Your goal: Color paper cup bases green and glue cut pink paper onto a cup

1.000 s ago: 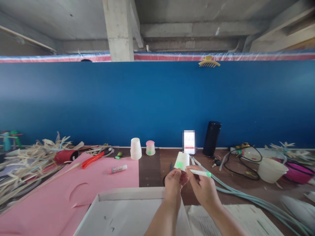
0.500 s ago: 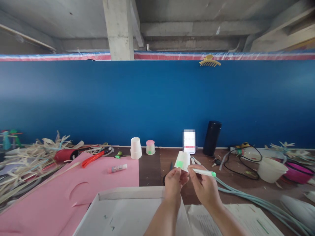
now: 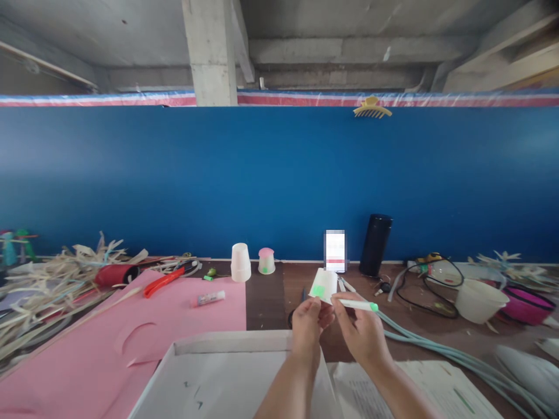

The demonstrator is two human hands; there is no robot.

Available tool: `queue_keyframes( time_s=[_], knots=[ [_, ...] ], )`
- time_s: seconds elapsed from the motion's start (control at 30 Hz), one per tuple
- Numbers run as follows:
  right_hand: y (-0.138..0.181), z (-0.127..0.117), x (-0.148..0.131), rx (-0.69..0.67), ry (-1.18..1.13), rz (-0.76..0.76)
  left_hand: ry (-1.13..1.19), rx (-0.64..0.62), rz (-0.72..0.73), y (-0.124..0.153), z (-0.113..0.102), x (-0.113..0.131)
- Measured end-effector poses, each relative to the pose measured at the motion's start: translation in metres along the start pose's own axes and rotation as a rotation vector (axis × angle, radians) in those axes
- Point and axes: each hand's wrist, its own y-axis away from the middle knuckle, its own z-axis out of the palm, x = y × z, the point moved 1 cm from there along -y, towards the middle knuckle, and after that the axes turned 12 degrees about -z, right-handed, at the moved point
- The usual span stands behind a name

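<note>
My left hand (image 3: 309, 325) pinches the lower edge of a white paper cup (image 3: 328, 280), held tilted above the table. A bright green patch marks the cup's side near my fingertips. In the fingers of my right hand (image 3: 364, 331) lies a white marker (image 3: 351, 303) with a green end pointing right. Its other end is at the cup's lower right edge; whether the tip touches cannot be seen. Further left stand upside-down white paper cups (image 3: 240, 265) and a short cup with a pink top (image 3: 266, 262) and a green spot.
A white box lid (image 3: 231, 372) lies before me, beside pink paper (image 3: 183, 320) with a glue stick (image 3: 209, 298) and red scissors-like handle (image 3: 163, 282). Behind are a phone (image 3: 335, 251) and black cylinder (image 3: 375, 244). Blue-green cords (image 3: 437, 348) run right, below a white tub (image 3: 480, 301).
The right hand and marker have shifted slightly left, with the marker's green end nearer the cup. The left hand and cup stay almost where they were.
</note>
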Motion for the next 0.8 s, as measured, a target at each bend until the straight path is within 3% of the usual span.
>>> queue_keyframes(
  time_s=[0.8],
  knots=[
    [0.002,0.0003,0.0033,0.036,0.047,0.007,0.004,-0.005,-0.004,-0.0002,0.0008,0.0008]
  ],
)
